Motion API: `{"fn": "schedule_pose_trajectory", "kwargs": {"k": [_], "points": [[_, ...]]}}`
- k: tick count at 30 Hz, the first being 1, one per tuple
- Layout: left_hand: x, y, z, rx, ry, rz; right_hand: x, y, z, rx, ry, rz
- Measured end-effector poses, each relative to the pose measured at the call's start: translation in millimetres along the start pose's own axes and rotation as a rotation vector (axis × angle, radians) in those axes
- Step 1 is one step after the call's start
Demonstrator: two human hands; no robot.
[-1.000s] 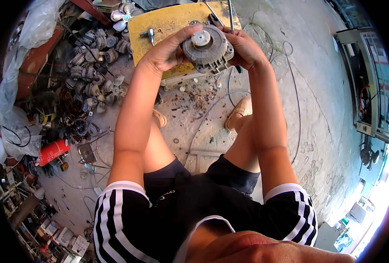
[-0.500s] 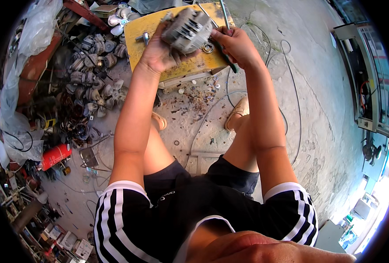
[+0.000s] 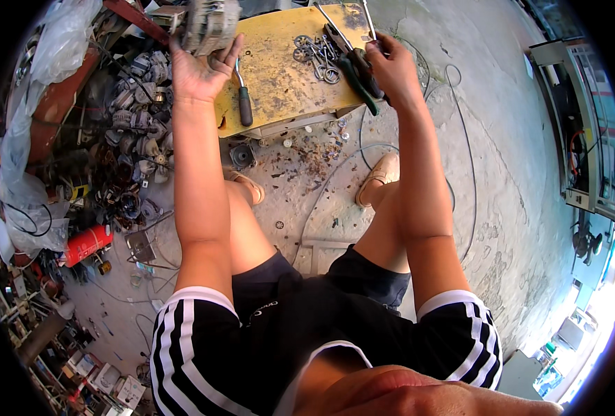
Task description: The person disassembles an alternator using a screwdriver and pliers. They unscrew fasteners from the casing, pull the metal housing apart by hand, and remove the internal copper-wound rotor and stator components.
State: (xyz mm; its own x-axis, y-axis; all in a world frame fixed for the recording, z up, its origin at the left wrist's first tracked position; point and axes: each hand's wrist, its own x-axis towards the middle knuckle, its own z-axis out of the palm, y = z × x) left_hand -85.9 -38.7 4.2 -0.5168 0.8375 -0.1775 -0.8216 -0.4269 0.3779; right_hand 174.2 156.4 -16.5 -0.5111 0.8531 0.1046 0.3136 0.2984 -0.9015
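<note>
Off the far left of the yellow worktable, my left hand [image 3: 202,75] holds up a grey, dirty metal electric motor [image 3: 210,26], its fingers around the underside. My right hand [image 3: 395,69], at the table's right edge, is closed on a screwdriver [image 3: 370,19] whose bare shaft points away from me. Right beside that hand lie pliers with dark green grips [image 3: 357,84]. A dark-handled tool with a metal shaft [image 3: 245,104] rests near the table's left side. Small metal rings and bolts [image 3: 319,58] are heaped in the middle.
The yellow worktable [image 3: 279,90] stands ahead of my feet. To its left is a pile of similar motors [image 3: 137,132]. A red cylinder [image 3: 89,245] lies farther left. Small scraps [image 3: 314,156] litter the floor, and a cable [image 3: 470,159] runs along the right.
My left hand has carried the motor left and away from me, uncovering the rings, bolts and dark-handled tool. My right hand has shifted slightly right with the screwdriver.
</note>
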Motion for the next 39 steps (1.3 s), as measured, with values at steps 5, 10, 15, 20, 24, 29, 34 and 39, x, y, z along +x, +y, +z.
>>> {"fn": "schedule_pose_trajectory", "kwargs": {"k": [5,10,15,20,24,29,34,39], "points": [[-3,22,-4,0.071,0.213,0.161,3,2,-23,-0.136,-0.021,-0.025],[-10,22,2,0.129,0.316,0.25,-7,-7,-19,-0.188,-0.037,-0.077],[-14,19,9,0.168,0.375,0.25,-37,-26,20,-0.216,-0.157,-0.21],[-13,17,3,0.189,0.309,0.19,-61,-42,70,-0.432,-0.113,-0.291],[-17,10,8,0.189,0.306,0.171,-48,-44,60,-0.507,0.082,-0.37],[-14,16,-6,0.212,0.301,0.147,-36,-21,18,-0.88,0.102,-0.143],[-7,26,-26,0.227,0.282,0.138,-27,-10,11,-0.907,0.041,-0.085],[-23,21,-11,0.397,0.309,0.197,-30,-4,17,-0.953,0.146,-0.205]]}}
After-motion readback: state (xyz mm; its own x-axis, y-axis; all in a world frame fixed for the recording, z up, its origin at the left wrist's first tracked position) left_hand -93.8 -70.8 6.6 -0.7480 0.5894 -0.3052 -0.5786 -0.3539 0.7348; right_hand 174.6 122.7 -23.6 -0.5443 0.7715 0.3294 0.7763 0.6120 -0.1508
